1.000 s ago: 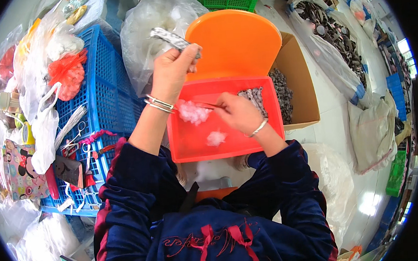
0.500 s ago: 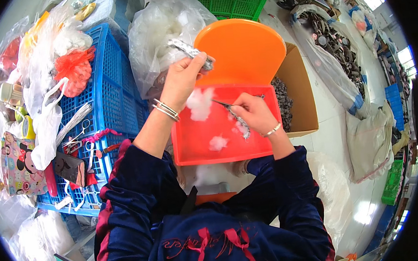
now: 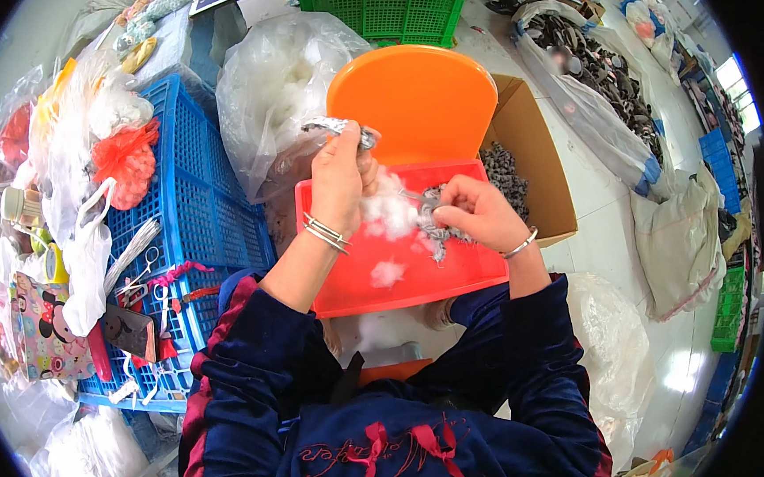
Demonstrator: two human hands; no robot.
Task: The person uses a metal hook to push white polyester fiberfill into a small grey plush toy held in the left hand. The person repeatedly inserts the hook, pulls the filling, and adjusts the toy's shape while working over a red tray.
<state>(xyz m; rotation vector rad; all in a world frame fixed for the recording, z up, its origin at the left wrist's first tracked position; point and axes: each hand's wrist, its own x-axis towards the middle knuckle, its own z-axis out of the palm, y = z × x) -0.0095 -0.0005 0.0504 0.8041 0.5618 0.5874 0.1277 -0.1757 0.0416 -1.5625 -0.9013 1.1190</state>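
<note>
My left hand [image 3: 339,186] is closed around a small black-and-white mottled fabric piece [image 3: 366,138], held above the far left part of a red tray [image 3: 337,296]. My right hand [image 3: 485,215] pinches a slim metal tool [image 3: 415,197], its tip pointing left toward a loose clump of white fibre stuffing [image 3: 387,210]. The tool's exact kind is hard to make out. Beneath the right fingers lie mottled grey fabric pieces [image 3: 436,236], next to the stuffing. A smaller white tuft [image 3: 388,273] rests nearer to me in the tray.
Behind the tray rises an orange chair [image 3: 412,103]. A clear bag of white stuffing [image 3: 275,95] stands far left of it, a cardboard box [image 3: 548,178] with grey pieces on the right. Blue crates [image 3: 210,180] bearing bags, scissors and a phone flank my left arm.
My left hand has come down with the fabric piece, closer to the stuffing. My right hand has shifted slightly right and lower, and more grey fabric now shows beside its fingers.
</note>
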